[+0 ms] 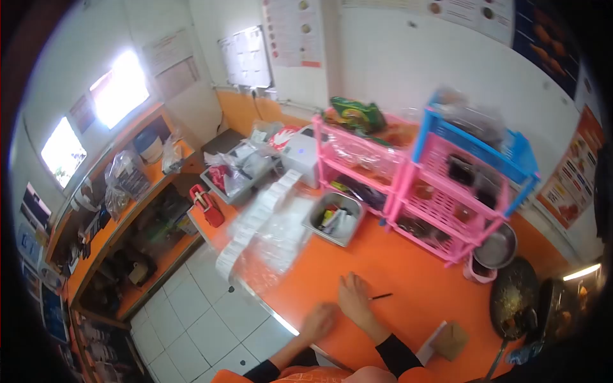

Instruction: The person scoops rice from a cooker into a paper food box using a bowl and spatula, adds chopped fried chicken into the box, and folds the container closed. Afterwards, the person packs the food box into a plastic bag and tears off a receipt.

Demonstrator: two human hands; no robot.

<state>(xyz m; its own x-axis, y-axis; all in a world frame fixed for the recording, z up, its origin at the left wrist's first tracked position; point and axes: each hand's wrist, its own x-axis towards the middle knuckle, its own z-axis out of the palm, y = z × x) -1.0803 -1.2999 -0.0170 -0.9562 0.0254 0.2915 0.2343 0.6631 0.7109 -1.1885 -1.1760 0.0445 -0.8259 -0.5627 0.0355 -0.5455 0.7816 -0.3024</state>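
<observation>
My right hand rests over the orange table, fingers extended forward and slightly apart. A dark pen lies right beside it, one end close to the hand; I cannot tell whether they touch. My left hand is at the table's front edge, blurred, its fingers hard to make out. Ahead of the hands are clear plastic bags with a long white paper strip over them. A steel tray with small packets stands beyond. Right of my forearm sits a brown paper-like square beside a white sheet.
Pink racks with a blue top tier stand along the wall. A frying pan and steel bowl are at the right. Left are a red stapler-like tool, a grey bin and a shelf unit across the tiled floor.
</observation>
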